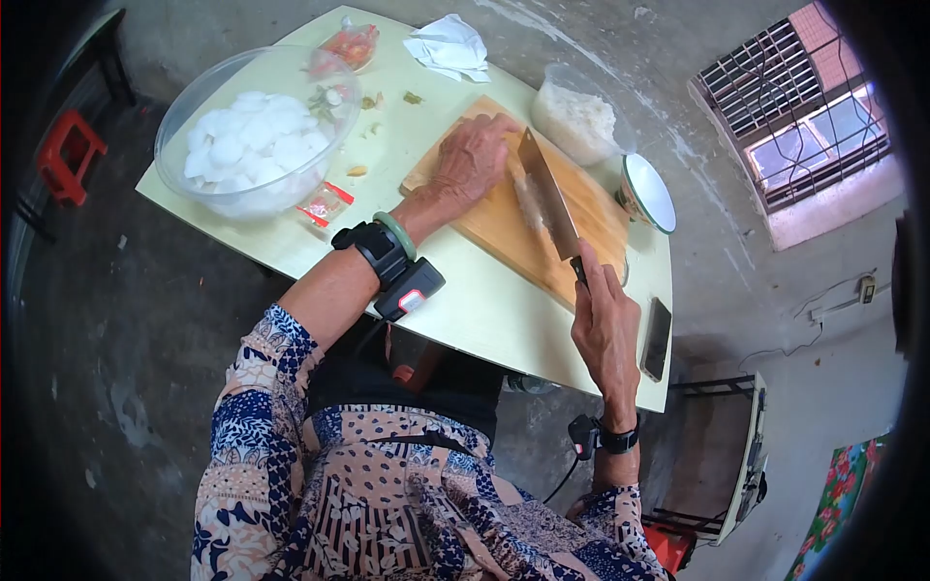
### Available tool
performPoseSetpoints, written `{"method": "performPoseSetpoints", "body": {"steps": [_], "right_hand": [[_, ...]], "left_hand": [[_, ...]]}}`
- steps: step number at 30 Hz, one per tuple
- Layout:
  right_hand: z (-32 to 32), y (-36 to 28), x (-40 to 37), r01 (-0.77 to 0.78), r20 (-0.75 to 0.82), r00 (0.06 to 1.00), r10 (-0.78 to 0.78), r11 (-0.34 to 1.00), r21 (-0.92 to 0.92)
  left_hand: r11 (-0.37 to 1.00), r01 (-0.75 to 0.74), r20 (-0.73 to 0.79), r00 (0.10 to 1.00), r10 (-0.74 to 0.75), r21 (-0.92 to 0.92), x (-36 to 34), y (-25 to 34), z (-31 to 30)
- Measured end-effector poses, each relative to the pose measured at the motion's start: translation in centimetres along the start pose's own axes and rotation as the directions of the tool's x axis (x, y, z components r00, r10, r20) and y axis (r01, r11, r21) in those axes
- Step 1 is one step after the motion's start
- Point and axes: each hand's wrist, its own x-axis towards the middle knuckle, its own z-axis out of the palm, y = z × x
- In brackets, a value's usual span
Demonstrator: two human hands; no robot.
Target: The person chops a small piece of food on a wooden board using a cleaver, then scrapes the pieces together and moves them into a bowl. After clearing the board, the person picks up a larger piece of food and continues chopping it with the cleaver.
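1. The white piece (529, 201) I am cutting lies near the middle of the cutting board (504, 242), just left of the blade. It is pale, narrow and blurred, so I cannot tell how many cuts it already carries.
2. My left hand (475, 160) sits on the far end of it, fingers bent down and pinning it to the wood, with the knuckles close to the steel.
3. My right hand (605, 329) has its fingers wrapped tight around the handle of the cleaver (548, 198). The blade lies lengthwise along the board with its edge down against the piece.
4. I judge the work well along. The clear bowl (189, 102) at the far left of the desk (484, 310) is heaped with white slices (257, 140), and the plastic tub (572, 121) beyond the board holds finer white shreds. Only this one piece seems left on the board.
5. Further out there is an enamel bowl (647, 192) beside the board's right edge, a phone (657, 339) at the desk's near right edge, and a crumpled tissue (448, 46) at the far side.
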Motion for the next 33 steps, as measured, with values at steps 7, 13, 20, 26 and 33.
{"method": "performPoseSetpoints", "body": {"steps": [7,13,20,26,33], "right_hand": [[0.8,0.3,0.5,0.041,-0.045,0.998,-0.036,0.992,0.122],[0.7,-0.3,0.7,-0.056,-0.058,0.996,0.067,0.985,0.162],[1.1,-0.1,1.0,-0.032,-0.095,0.994,0.052,0.979,0.199],[0.7,-0.3,1.2,-0.124,-0.009,0.992,0.128,0.970,0.208],[1.1,0.5,0.9,-0.113,-0.066,0.989,0.133,0.962,0.250]], "left_hand": [[0.998,0.057,-0.299,0.953,-0.058,-0.010,1.1,0.1,-0.2],[0.994,0.106,-0.225,0.969,-0.098,0.020,0.9,-0.1,-0.2],[0.996,0.084,-0.215,0.973,-0.078,0.020,0.7,-0.2,-0.3],[0.996,0.086,-0.213,0.973,-0.083,0.007,0.8,-0.2,-0.1],[0.997,0.071,-0.200,0.978,-0.065,0.025,0.8,-0.1,0.1]]}}
